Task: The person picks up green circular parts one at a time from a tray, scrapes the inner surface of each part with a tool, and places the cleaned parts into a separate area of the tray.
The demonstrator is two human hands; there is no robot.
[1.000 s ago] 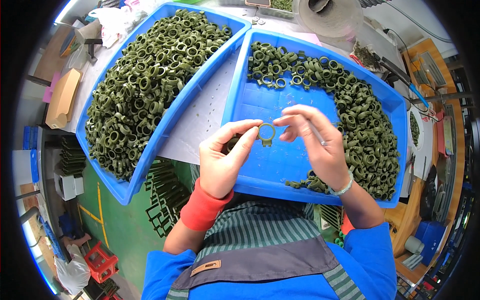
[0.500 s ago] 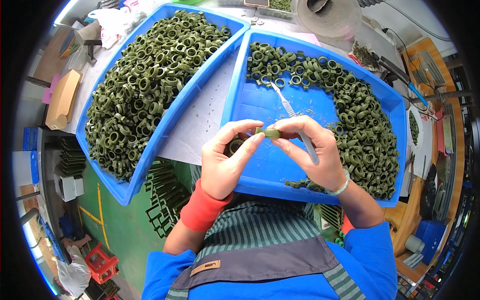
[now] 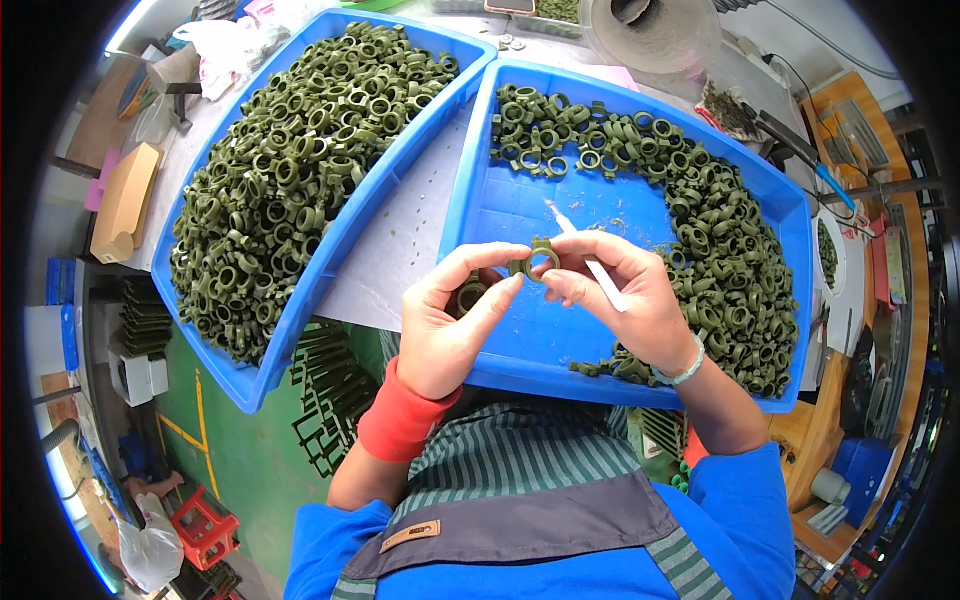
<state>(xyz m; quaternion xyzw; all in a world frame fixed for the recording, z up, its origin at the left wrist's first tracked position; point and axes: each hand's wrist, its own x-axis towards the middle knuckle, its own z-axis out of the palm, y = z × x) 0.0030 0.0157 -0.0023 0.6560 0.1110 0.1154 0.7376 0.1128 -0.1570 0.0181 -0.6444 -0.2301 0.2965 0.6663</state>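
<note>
Over the near part of the right tray, my left hand [image 3: 440,315] pinches a dark green plastic ring [image 3: 541,263] between thumb and forefinger. More green rings [image 3: 471,293] are tucked in that palm, partly covered by the fingers. My right hand [image 3: 645,305] is closed around a slim pale scalpel [image 3: 602,277], its tip pointing up and away over the tray. The right fingertips are at the ring's right side too. The ring now faces me, its round hole showing and a small square lug on top.
The right blue tray [image 3: 625,391] has green rings [image 3: 735,270] along its far and right sides, with green trimmings scattered on its floor. A left blue tray [image 3: 345,215] is heaped with similar rings. A cardboard box [image 3: 127,203] stands at far left; a round grey basin [image 3: 655,40] is at the back.
The ring has been turned from edge-on to face-on between my fingers. The scalpel has rolled and shifted slightly in my right hand. Both hands stay in nearly the same place.
</note>
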